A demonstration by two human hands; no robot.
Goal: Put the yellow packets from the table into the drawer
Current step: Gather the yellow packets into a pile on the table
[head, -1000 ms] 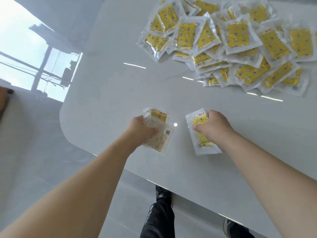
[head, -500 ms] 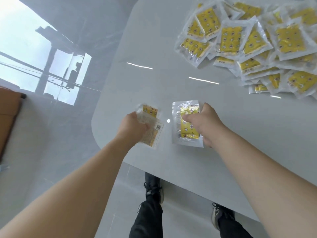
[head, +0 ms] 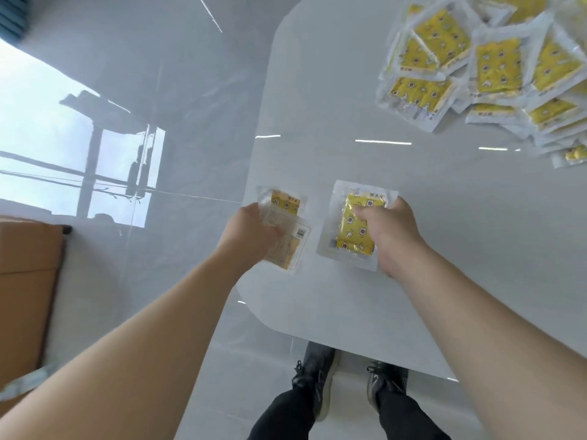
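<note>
My left hand (head: 251,231) grips a small stack of yellow packets (head: 287,231) near the rounded corner of the white table (head: 317,122); the top one shows its printed back. My right hand (head: 389,231) holds another yellow packet (head: 351,230) by its right side, fingers curled over its front. A big pile of yellow packets (head: 495,71) lies at the far right of the table. The drawer is out of sight.
The table's near edge runs just below my hands, with my shoes (head: 317,373) on the glossy grey floor (head: 143,90) beneath it. A brown piece of furniture (head: 25,281) stands at the left edge of view.
My view has swung left, so the pile has slid toward the right edge of view. Both hands have drawn their packets toward the table's near left corner, and the right packet has turned more upright.
</note>
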